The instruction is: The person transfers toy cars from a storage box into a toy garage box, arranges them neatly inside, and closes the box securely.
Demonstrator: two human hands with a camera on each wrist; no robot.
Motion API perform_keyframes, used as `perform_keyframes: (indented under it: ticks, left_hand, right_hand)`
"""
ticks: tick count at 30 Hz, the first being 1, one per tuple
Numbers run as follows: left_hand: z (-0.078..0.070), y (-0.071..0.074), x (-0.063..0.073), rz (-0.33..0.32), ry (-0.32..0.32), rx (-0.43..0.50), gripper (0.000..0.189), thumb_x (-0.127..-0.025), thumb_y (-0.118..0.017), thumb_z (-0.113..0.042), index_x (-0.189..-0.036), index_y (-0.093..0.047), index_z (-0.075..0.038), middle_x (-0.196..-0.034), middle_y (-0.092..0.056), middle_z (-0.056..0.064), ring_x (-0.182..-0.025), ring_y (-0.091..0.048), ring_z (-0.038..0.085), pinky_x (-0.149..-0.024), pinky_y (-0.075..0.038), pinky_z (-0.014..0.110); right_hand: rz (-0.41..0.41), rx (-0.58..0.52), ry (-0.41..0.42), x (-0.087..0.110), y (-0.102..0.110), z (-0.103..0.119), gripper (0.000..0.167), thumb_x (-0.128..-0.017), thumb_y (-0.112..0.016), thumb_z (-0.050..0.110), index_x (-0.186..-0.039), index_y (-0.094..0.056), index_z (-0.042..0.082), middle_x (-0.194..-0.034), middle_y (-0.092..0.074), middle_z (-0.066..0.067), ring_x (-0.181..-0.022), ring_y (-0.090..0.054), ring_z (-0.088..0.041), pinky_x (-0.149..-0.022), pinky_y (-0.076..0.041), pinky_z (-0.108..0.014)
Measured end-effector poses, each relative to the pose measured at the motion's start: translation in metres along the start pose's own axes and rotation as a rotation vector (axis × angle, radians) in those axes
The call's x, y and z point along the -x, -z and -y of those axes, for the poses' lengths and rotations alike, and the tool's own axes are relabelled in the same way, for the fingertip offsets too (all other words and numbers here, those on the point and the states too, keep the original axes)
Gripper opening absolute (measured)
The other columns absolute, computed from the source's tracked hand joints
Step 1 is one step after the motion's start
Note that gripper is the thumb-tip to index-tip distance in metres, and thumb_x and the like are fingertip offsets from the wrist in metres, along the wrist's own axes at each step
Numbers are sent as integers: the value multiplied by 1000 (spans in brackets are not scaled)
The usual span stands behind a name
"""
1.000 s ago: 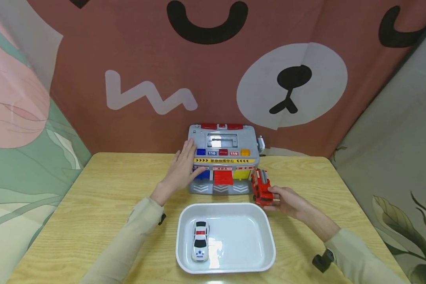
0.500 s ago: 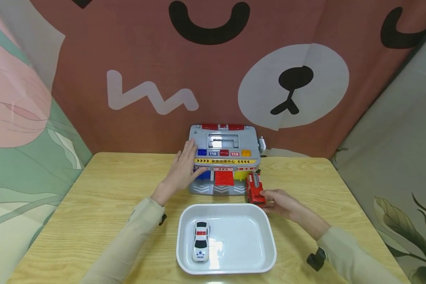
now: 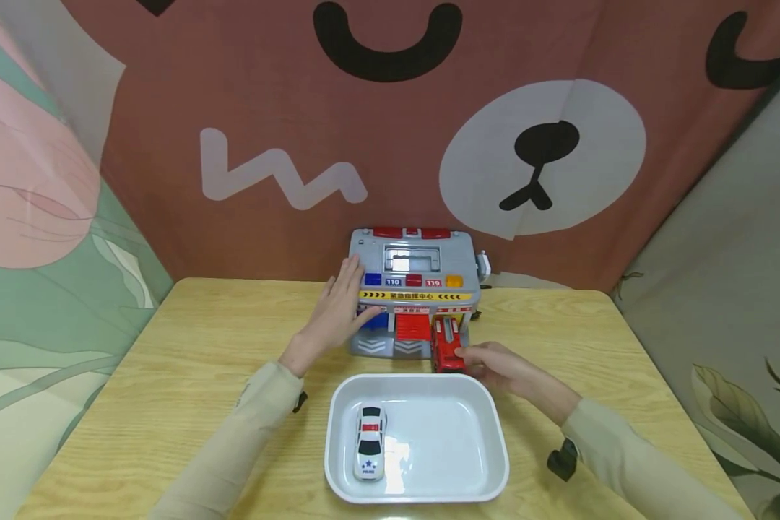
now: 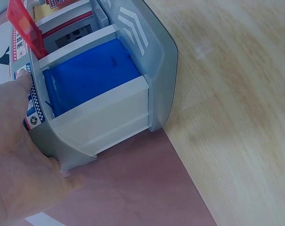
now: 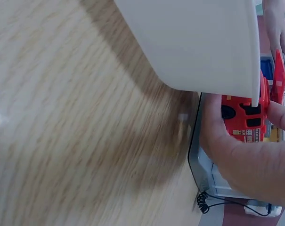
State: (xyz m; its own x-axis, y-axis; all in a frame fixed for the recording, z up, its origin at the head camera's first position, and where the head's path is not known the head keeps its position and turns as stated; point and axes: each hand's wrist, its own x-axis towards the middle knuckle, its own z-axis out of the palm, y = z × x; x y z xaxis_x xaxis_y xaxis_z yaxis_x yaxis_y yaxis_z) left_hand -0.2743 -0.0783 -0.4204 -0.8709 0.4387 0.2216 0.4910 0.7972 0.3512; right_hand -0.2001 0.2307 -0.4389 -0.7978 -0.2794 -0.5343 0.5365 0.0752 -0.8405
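Note:
In the head view a grey toy emergency station (image 3: 422, 260) stands at the back of the table, with a blue door (image 4: 93, 75), a raised red flap (image 3: 413, 326) and a yellow bay at the right. My left hand (image 3: 331, 310) rests along the station's left side, fingers straight and thumb spread across the front. My right hand (image 3: 503, 367) pinches a red toy fire truck (image 3: 447, 345) by its rear. The truck points at the right-hand bay and covers most of it in the head view. In the right wrist view the truck's side (image 5: 243, 115) shows between thumb and fingers.
A white tray (image 3: 500, 462) lies just in front of the station, close below the right hand. Inside it, at the left, is a white toy police car (image 3: 369, 444). A white handset (image 3: 483, 266) hangs on the station's right side. A printed curtain (image 3: 266, 238) rises behind.
My right hand has moved the fire truck leftward from beside the station to in front of the right bay, straightening it. My left hand has stayed on the station.

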Motion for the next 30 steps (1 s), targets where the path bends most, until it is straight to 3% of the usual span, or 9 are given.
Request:
perform_keyframes:
  ticks: [6, 9, 12, 16, 22, 30]
  left_hand:
    - [0, 1, 0, -6, -4, 6, 88, -94, -50, -55, -154, -12, -4, -162, 5, 9, -147, 8, 23, -115, -11, 52]
    - [-1, 1, 0, -10, -8, 7, 87, -94, -50, -55, -154, -13, -3, -162, 4, 10, -147, 8, 23, -115, -13, 53]
    - [-1, 1, 0, -13, -13, -1, 87, -95, -49, -55, -154, -14, -2, -161, 4, 11, -147, 7, 24, -114, -14, 54]
    - [-1, 0, 0, -12, -14, -16, 87, -95, -48, -55, -154, -13, -2, -161, 4, 11, -147, 7, 24, -114, -15, 53]
    - [0, -1, 0, -17, -15, -18, 87, -95, -49, -54, -154, -12, -2, -161, 5, 10, -147, 7, 24, -115, -13, 52]
    - [0, 0, 1, -18, -16, -14, 87, -95, -49, -55, -154, -13, -2, -161, 5, 10, -147, 6, 24, -115, -14, 53]
  right_hand:
    - [-8, 90, -52, -5, -7, 7, 16, -95, -58, 18, -81, -59, 9, -98, -61, -6, -87, -57, -17, -80, -53, -30]
    - [-6, 116, -69, -8, -12, 9, 15, -95, -58, 18, -93, -60, 3, -109, -59, -10, -95, -54, -21, -84, -52, -31]
    - [6, 131, -68, -11, -17, 9, 29, -94, -58, 16, -113, -55, -6, -116, -56, -13, -101, -52, -24, -88, -50, -33]
    - [45, 146, -60, -16, -22, 10, 42, -93, -59, 17, -123, -47, -11, -116, -57, -13, -102, -53, -24, -91, -49, -34]
    - [106, 173, -65, -25, -25, 12, 42, -94, -59, 19, -123, -52, -11, -112, -62, -12, -97, -59, -21, -91, -50, -35]
    - [80, 187, -80, -32, -33, 17, 41, -93, -62, 18, -120, -51, -10, -111, -64, -14, -98, -61, -24, -91, -51, -37]
